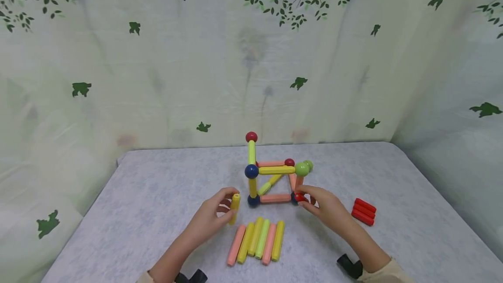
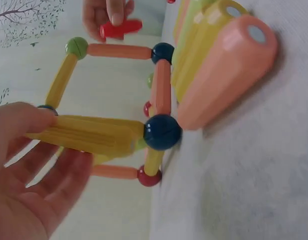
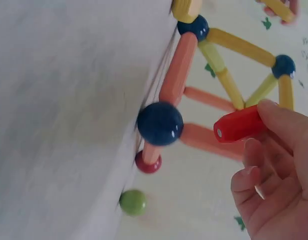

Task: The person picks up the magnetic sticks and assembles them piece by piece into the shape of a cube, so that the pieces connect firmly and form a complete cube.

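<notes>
My left hand (image 1: pixel 212 212) pinches a yellow magnetic stick (image 1: pixel 234 208) between thumb and fingers, just left of a standing frame of sticks and balls. In the left wrist view this stick overlaps the frame near its blue corner ball (image 2: pixel 163 132). On the frame's other side, my right hand (image 1: pixel 324 206) holds a short red stick (image 3: pixel 239 125) by one end. The red stick's free end points toward the lower right blue ball (image 3: pixel 160 123), with a gap showing in the right wrist view. A red ball (image 1: pixel 251 136) tops the frame's upright yellow-green stick (image 1: pixel 251 152).
Several loose pink, yellow and green sticks (image 1: pixel 256 237) lie in a row in front of the frame. Three short red sticks (image 1: pixel 363 212) lie to the right. Behind the frame, a green ball (image 3: pixel 132 202) rests on the grey tabletop (image 1: pixel 165 174). A patterned cloth backdrop (image 1: pixel 157 77) surrounds the table.
</notes>
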The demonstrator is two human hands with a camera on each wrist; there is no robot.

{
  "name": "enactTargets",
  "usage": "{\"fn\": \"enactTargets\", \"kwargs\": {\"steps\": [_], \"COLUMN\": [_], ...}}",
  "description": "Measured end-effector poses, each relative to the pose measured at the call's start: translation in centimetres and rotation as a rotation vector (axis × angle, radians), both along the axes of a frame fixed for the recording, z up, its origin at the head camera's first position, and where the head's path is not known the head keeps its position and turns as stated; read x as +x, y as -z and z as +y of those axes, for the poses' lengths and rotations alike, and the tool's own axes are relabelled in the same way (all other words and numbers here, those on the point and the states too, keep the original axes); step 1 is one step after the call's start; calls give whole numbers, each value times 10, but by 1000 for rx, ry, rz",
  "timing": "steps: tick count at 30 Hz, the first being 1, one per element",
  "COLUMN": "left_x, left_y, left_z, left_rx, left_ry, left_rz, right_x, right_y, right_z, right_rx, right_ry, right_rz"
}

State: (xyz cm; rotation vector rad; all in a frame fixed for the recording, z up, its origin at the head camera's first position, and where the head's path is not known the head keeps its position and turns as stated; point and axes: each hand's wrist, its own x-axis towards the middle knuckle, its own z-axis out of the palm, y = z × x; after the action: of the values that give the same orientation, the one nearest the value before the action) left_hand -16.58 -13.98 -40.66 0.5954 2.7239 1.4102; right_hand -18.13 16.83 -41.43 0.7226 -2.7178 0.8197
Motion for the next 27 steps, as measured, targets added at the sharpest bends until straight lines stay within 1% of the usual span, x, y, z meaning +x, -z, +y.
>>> {"fn": "enactTargets", "kwargs": {"steps": [4,7,9,11,13,20,24,27], "left_x": [0,-2,-4,-7,-10,-18,-21,-22], "left_y": [-5,-6,-6,-4,-2,7,11,11], "left_z": [9,18,26,33,41,67,75,76], "left_rx": [177,243,270,293,316,361,360,353], "left_ry": [-16,-15,-13,-8,-4,19,27,25], "left_rz": [143,235,264,270,260,204,204,224], "right_x": [-9,-15,-18,-19,-20,-21,-22,-22], "right_y": [3,6,8,9,9,11,10,10], "right_z": [-18,-28,-32,-35,-37,-39,-40,-40], "right_rx": [62,128,155,169,177,159,150,141], "right_ry": [-6,0,10,25,37,48,57,55], "right_rz": [88,165,199,196,173,102,53,38]}}
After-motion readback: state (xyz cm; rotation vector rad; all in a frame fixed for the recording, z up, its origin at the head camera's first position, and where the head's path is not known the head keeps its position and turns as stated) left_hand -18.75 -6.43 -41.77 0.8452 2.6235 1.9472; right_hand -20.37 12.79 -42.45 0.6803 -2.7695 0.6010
